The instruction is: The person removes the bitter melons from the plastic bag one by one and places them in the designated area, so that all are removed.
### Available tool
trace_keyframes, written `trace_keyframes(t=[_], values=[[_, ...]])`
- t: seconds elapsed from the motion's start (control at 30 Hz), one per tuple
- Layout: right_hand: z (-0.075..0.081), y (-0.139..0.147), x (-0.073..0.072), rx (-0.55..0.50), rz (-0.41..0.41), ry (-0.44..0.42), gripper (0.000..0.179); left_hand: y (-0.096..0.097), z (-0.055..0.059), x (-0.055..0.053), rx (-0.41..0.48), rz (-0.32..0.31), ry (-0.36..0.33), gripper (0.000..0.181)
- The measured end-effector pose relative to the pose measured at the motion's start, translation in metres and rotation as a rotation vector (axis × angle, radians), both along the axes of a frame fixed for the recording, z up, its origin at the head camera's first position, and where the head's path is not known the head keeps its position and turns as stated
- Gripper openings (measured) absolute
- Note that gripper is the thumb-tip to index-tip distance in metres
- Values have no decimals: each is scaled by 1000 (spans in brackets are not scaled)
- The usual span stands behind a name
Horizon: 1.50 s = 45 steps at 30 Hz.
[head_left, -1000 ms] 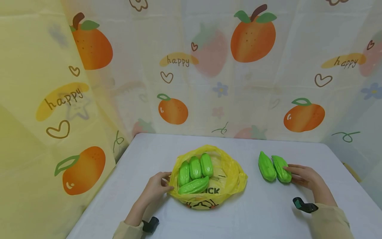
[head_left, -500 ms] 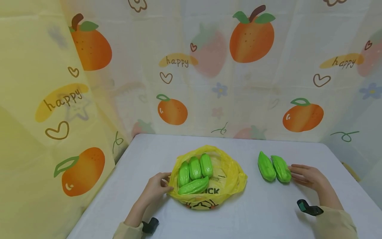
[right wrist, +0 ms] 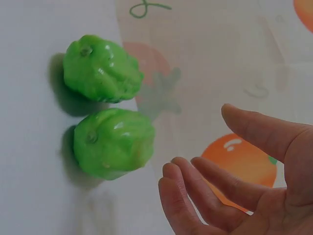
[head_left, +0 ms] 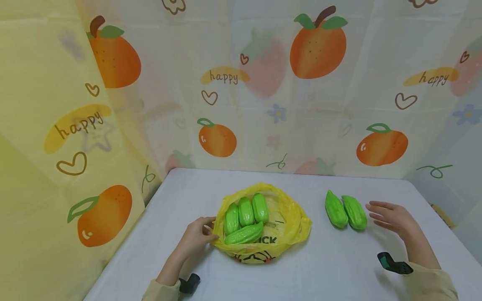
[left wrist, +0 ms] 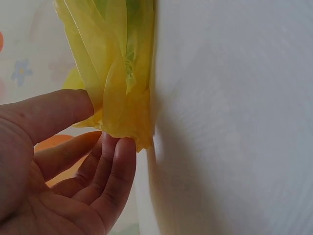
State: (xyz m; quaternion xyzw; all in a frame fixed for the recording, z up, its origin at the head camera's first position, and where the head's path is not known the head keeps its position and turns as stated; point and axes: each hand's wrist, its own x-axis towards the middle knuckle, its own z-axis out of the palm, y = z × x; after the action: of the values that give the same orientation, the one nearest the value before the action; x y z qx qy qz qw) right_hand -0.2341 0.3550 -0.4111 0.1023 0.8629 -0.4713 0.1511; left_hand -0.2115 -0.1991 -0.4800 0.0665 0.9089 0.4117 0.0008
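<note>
Left hand [head_left: 197, 234] at bag, right hand [head_left: 392, 217] free beside two green pods [head_left: 336, 210].
Left thumb and fingers pinch the left rim of the yellow bag [head_left: 301, 225]; right fingers spread, just right of the pods, not touching. Pods side by side, toward the tabletop's [head_left: 327, 267] far right corner. Bag, left of tabletop centre, holds four green pods [head_left: 246, 212]: three abreast, one crosswise nearest the person.

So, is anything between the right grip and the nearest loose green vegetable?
Nothing visible is in the way: in the head and right wrist views, only an open gap separates the right grip from the nearest loose green vegetable.
</note>
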Motion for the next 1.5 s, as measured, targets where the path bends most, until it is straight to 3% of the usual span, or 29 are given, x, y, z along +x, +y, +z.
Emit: trace_keyframes(t=[0.2,0.37,1.07,1.5], values=[[6,-10,4,56,45,96,83,-1,1,1,-5,2,-6,55],[12,-21,6,19,51,141,79,-2,1,2,-12,6,-2,55],[18,-74,3,-75,89,201,70,-3,0,0,-16,17,-4,55],[19,-115,-6,-131,107,186,69,-4,3,0,-10,14,0,55]])
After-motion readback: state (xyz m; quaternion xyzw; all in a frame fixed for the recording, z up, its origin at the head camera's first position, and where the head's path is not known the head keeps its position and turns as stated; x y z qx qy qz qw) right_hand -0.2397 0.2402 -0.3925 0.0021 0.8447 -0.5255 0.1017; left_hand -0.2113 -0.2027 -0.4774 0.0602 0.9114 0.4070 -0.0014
